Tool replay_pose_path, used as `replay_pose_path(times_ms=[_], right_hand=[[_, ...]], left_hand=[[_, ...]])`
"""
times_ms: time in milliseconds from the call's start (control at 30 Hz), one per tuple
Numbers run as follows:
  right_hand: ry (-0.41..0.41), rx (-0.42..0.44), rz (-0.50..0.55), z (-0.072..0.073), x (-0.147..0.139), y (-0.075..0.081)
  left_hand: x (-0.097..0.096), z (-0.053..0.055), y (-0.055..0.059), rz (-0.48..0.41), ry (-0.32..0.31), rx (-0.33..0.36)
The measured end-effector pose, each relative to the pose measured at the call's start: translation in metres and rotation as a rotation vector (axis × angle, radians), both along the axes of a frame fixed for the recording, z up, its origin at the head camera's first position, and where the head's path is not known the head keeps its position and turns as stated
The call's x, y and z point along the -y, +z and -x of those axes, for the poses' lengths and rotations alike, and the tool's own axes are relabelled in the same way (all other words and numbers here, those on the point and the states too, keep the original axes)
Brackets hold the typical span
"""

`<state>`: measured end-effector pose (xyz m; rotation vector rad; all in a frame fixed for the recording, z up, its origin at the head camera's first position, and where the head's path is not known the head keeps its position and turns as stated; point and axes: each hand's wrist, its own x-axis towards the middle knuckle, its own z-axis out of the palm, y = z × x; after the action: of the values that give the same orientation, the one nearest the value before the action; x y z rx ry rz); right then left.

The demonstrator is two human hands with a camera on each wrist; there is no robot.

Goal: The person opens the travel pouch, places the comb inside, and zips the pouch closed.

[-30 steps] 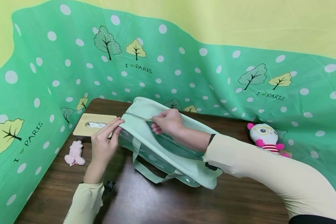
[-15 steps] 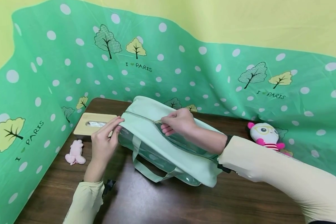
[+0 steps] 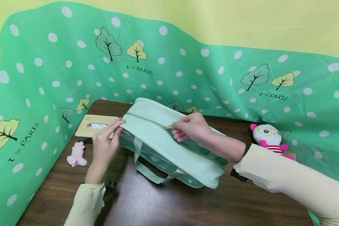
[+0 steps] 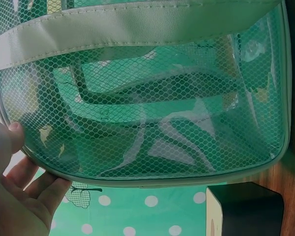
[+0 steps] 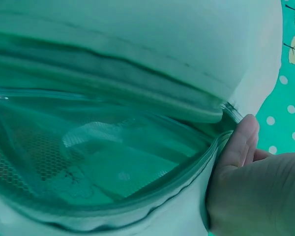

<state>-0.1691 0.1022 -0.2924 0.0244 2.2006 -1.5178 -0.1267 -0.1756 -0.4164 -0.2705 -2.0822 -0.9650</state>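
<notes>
A pale mint-green bag [image 3: 147, 133] with clear, mesh-patterned sides stands on the dark wooden table. Its handle strap [image 3: 152, 177] hangs down on the near side. My right hand [image 3: 192, 127] pinches the zipper pull [image 3: 168, 127] on top, partway along the bag. To the left of the pull the zipper is closed; to the right it gapes, and the right wrist view shows the clear interior [image 5: 103, 162] through the gap. At the bag's left end my left hand [image 3: 105, 141] grips the top edge, with thumb and fingers [image 4: 51, 191] either side of the rim.
A tissue box [image 3: 83, 122] with a light wooden top stands behind my left hand. A small pink plush toy [image 3: 78, 152] lies left of that hand. At the back right sits a white and pink plush doll [image 3: 268, 136]. A green and yellow printed curtain [image 3: 186, 72] encloses the table [image 3: 158, 207].
My right hand has drawn the zipper pull to the right along the bag's top, lengthening the closed stretch and narrowing the opening. My left hand has stayed at the left end.
</notes>
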Motion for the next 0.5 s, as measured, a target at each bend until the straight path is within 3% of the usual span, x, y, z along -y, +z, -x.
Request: replay_pose_path(times_ms=[500], right_hand=[[0.006, 0.021, 0.006, -0.008, -0.026, 0.002]], left_hand=[[-0.004, 0.001, 0.002, -0.029, 0.008, -0.042]])
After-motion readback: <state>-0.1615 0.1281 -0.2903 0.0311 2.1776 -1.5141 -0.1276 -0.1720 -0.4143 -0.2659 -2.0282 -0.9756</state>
